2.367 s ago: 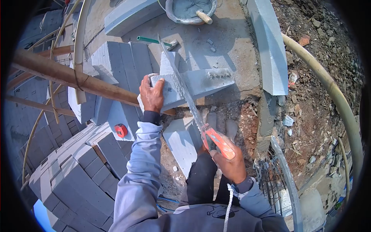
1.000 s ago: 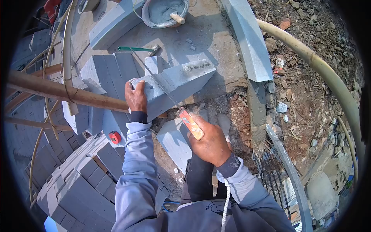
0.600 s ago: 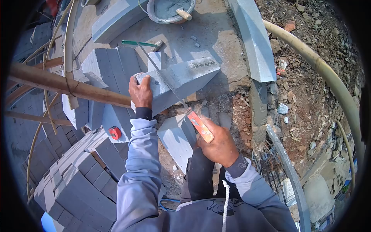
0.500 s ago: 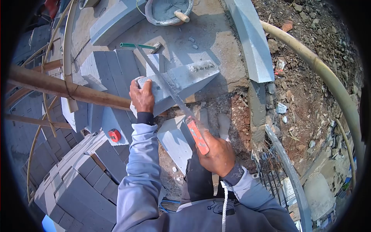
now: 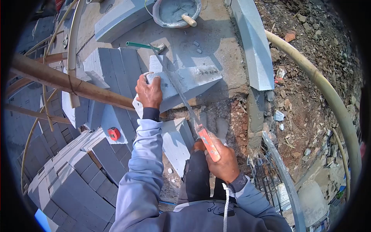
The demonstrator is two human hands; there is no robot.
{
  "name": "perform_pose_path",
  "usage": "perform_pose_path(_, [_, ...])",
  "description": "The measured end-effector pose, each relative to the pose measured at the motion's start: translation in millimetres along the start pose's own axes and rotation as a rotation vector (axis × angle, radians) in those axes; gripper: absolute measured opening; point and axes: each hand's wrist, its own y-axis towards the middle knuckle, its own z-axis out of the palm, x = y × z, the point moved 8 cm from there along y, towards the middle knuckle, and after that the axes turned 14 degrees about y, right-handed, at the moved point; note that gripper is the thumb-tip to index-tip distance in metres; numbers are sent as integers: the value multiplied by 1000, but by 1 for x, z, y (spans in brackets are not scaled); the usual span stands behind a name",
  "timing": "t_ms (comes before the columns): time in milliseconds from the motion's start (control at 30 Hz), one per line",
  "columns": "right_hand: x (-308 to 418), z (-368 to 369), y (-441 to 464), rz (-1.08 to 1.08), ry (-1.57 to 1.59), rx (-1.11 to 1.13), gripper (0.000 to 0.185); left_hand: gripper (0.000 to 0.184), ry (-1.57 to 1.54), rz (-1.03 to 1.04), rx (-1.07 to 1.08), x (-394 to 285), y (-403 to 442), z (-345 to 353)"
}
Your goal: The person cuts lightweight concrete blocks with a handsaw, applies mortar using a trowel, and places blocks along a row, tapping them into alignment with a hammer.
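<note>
A pale grey aerated concrete block [image 5: 193,82] lies ahead of me, its far end rough on top. My left hand [image 5: 149,92] grips the near left end of it, thumb on top and fingers curled over the edge. In my right hand [image 5: 224,163] is the orange handle of a hand saw [image 5: 209,145], fingers wrapped round it. The long thin blade crosses the top of the block just right of my left hand; how deep it sits in the block I cannot tell. A smaller block piece [image 5: 156,65] stands behind, and another cut block [image 5: 174,141] leans below.
A mortar bucket [image 5: 156,14] holds a wooden-handled tool [image 5: 189,20]. Nearby lies a green-handled hammer [image 5: 139,45]. A red tape measure [image 5: 114,133] rests on a block at left. Bamboo poles [image 5: 77,87] cross the left side, above stacked blocks [image 5: 73,185]. Steel bars [image 5: 266,174] stick up at right.
My right hand has drawn the saw back toward me and slightly right. The left hand keeps its hold on the block. The whole view has shifted a little.
</note>
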Motion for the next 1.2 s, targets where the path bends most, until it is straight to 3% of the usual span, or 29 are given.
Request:
perform_pose_path(100, [-8, 7, 46, 119, -90, 59, 60, 39, 18, -10, 7, -2, 0, 3])
perform_pose_path(133, [-9, 8, 47, 65, -92, 49, 60, 40, 12, -9, -1, -1, 0, 3])
perform_pose_path(367, [-13, 4, 2, 31, 15, 24, 63, 38, 16, 56, -11, -14, 5, 1])
perform_pose_path(500, [-3, 17, 61, 128, -133, 69, 65, 36, 92, 46, -63, -23, -17, -4])
perform_pose_path(633, [-12, 8, 9, 90, 11, -34, 62, 36, 82, 86, -88, -22, -19, 0])
perform_pose_path(733, [-19, 4, -12, 136, -52, 2, 61, 35, 48, 60, -36, -23, -2, 4])
perform_pose_path(833, [-15, 18, 52, 233, -152, 49, 64, 35, 61, 122, -146, -34, -21, 0])
perform_pose_path(1033, [-1, -5, -5, -47, -25, -51, 61, 40, 127, 85, -106, -45, -13, 3])
perform_pose_path(1067, [-3, -5, -4, -10, 42, -96, 58, 41, 145, 63, -91, -47, -17, 3])
perform_pose_path(1167, [-19, 1, 39, 155, -152, -17, 56, 44, 151, 6, -69, -40, -14, 7])
perform_pose_path(1200, [-13, -1, 45, 68, -153, -57, 55, 44, 104, -2, -61, -34, -13, 10])
